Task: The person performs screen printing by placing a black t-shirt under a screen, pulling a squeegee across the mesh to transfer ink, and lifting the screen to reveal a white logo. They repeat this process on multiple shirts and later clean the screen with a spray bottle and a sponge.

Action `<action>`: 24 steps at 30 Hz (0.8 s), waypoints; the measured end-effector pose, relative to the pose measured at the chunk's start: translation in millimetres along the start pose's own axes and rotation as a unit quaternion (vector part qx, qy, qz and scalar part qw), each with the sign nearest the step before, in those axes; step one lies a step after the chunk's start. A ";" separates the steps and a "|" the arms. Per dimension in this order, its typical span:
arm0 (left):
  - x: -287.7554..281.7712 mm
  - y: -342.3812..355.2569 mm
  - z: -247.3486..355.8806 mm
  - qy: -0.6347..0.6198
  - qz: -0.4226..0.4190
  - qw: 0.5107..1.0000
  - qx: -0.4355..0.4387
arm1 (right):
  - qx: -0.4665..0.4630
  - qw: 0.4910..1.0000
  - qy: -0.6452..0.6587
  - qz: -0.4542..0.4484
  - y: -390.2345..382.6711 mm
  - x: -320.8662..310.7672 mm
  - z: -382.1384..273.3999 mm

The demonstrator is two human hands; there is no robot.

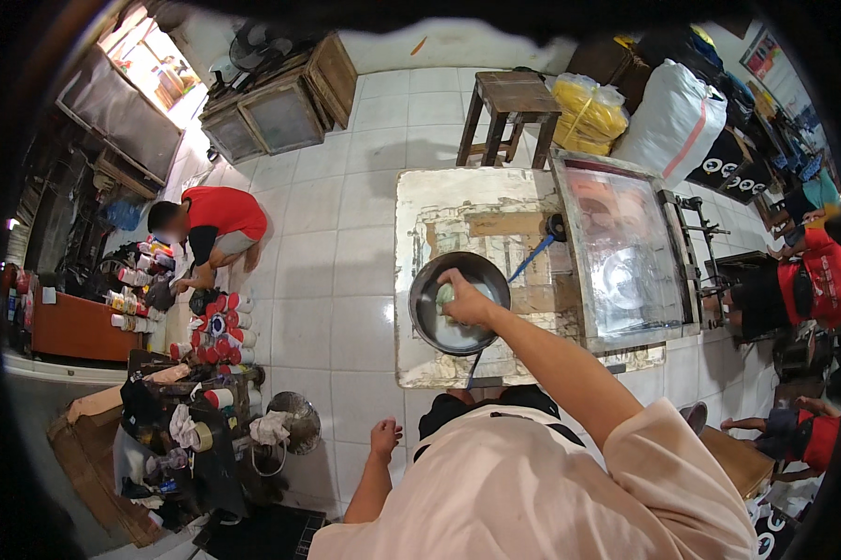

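My right hand (465, 301) reaches down into a round dark metal basin (424, 324). Its fingers are closed on a pale green sponge (445, 293), partly covered by the hand. Whitish liquid shows in the bottom of the basin, which stands on a worn, stained board-topped table (417, 189). At my left side, beside my body and off the table, hangs my left hand (386, 437), fingers curled in with nothing seen in them. A blue-handled tool (531, 259) with a dark head lies right of the basin.
A framed screen (626, 280) rests on the table's right part. Behind stand a wooden stool (514, 93) and a white sack (672, 121). A person in red (224, 219) crouches at left near several bottles (229, 327); more people are at right.
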State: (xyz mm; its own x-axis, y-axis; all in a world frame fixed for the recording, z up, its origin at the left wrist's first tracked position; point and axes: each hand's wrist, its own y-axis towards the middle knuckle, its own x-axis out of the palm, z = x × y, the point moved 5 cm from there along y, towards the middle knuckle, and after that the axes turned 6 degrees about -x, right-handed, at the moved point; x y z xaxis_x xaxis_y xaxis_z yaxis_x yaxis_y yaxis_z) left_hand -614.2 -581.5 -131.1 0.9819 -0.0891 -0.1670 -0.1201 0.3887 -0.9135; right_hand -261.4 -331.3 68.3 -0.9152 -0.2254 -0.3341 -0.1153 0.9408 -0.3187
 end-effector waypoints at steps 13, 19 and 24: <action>7.2 -1.9 -10.0 -0.014 -0.003 1.000 -0.001 | -0.062 0.935 -0.345 -0.055 -28.8 -4.6 -53.2; 14.2 2.2 -8.4 -0.022 -0.022 0.999 0.012 | -0.120 0.899 -0.412 -0.087 -38.1 -4.9 -70.3; 17.7 3.7 -10.6 -0.018 -0.033 0.999 0.012 | -0.156 0.827 -0.517 -0.153 -34.4 -4.2 -90.2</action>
State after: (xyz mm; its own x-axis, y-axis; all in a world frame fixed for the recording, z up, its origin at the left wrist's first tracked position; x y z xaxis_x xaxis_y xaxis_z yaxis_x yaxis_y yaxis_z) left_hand -598.8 -591.4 -141.4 0.9922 -0.0833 -0.0927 -0.0514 0.4042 -0.9132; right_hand -288.5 -339.9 160.7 -0.0231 -0.4087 -0.9124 -0.5218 0.7834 -0.3377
